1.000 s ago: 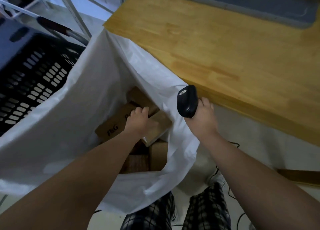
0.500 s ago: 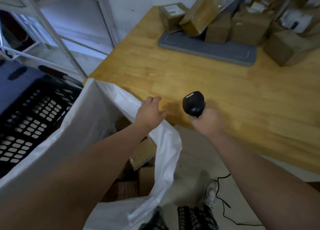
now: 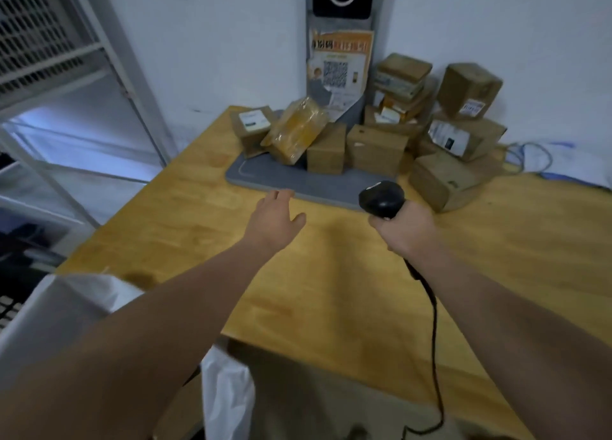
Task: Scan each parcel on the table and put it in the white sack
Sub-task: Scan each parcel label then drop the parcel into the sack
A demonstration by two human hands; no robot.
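The left grip (image 3: 276, 217) hung open and empty, fingers straight, just short of the near edge of the grey mat (image 3: 298, 182). The right grip (image 3: 404, 231) was closed round the black scanner (image 3: 382, 198), just off the mat's near right corner. The parcels were heaped on the mat's far half and spilled off its right side. The white sack (image 3: 66, 307) stood well away from the mat, past the near left edge of the desk (image 3: 331, 274).

The plain brown box (image 3: 326, 148) at the middle of the mat looked like small, stiff card, probably light enough for one hand. A hold from above across two opposite faces should serve. No label showed on its visible sides, so it would likely need turning for the scan.

The tape-wrapped parcel (image 3: 294, 130), tilted on the mat's far left, looked glossy and perhaps slippery, so its corners seemed the safer hold. It leaned against the labelled box (image 3: 253, 125), which might shift if the parcel were lifted.
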